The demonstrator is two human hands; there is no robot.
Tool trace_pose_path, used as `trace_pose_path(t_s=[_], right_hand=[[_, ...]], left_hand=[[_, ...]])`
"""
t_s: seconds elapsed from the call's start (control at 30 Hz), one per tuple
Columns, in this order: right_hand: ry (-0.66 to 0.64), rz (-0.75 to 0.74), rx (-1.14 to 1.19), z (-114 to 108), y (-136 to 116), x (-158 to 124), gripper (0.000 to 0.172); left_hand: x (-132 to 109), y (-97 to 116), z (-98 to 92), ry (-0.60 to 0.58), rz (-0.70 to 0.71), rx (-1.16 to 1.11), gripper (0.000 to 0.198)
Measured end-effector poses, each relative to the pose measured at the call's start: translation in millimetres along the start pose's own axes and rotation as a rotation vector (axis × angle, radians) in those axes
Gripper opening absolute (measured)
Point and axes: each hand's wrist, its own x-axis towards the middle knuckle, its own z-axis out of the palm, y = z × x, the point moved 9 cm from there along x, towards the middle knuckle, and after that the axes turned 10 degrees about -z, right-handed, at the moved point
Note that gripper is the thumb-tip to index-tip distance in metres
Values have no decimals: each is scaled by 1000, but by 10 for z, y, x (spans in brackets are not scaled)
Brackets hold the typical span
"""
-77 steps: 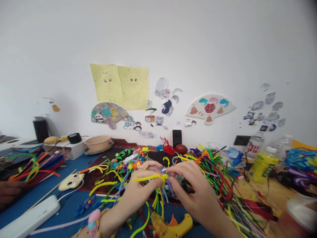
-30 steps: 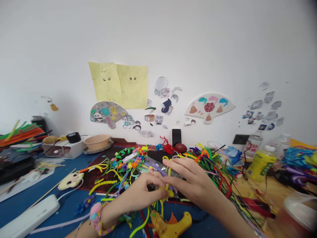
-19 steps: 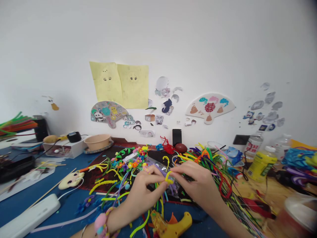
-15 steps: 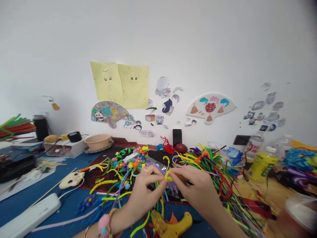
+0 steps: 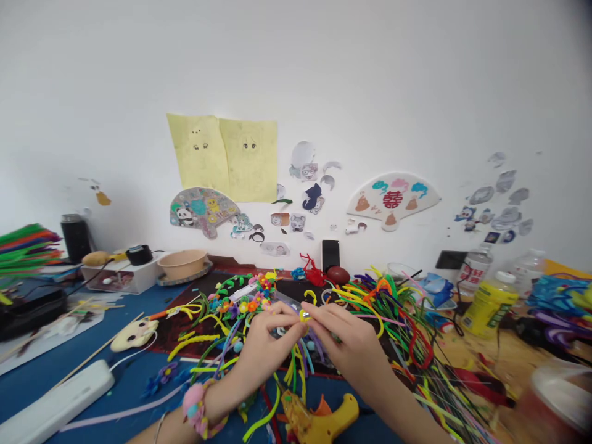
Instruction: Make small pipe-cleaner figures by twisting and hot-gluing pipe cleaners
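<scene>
My left hand (image 5: 266,348) and my right hand (image 5: 346,348) meet above the dark mat, with their fingertips pinching a small yellow pipe cleaner coil (image 5: 304,316). Several purple, green and yellow pipe cleaner strands (image 5: 298,364) hang below the hands. Just beyond my fingers lies a cluster of pipe cleaner flowers and leaves (image 5: 240,302). A yellow and orange hot glue gun (image 5: 319,416) lies under my wrists, apart from both hands. A pink pom-pom bracelet (image 5: 195,408) circles my left wrist.
A heap of coloured pipe cleaners (image 5: 398,320) spreads to the right of my hands. A white power strip (image 5: 55,401), a cream mask (image 5: 134,335) and a tan bowl (image 5: 182,262) stand on the left. A yellow bottle (image 5: 490,305) stands at the right.
My hands have drawn closer and slightly upward, with both pinching the yellow coil. A bunch of pipe cleaners at far left has appeared and shifted between frames.
</scene>
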Motion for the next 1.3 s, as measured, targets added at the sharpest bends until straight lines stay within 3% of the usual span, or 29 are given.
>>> trace_pose_path(t_s=[0.17, 0.43, 0.67, 0.77, 0.9, 1.03, 1.3], right_hand=[[-5, 74, 135, 2, 142, 27, 24], [-121, 126, 231, 83, 208, 31, 24], [-3, 57, 162, 34, 133, 28, 24], [16, 16, 108, 23, 98, 20, 25], [36, 1, -27, 6, 51, -17, 21], [48, 126, 9, 35, 83, -53, 16], [63, 416, 362, 187, 345, -109, 12]], left_hand=[[66, -105, 123, -160, -76, -132, 23], [107, -347, 152, -224, -292, -454, 12], [80, -558, 269, -256, -428, -740, 15], [83, -580, 276, -217, -432, -806, 15], [90, -590, 173, -51, -385, -712, 16], [69, -531, 94, 47, -301, -638, 14], [55, -539, 168, -9, -337, -630, 15]])
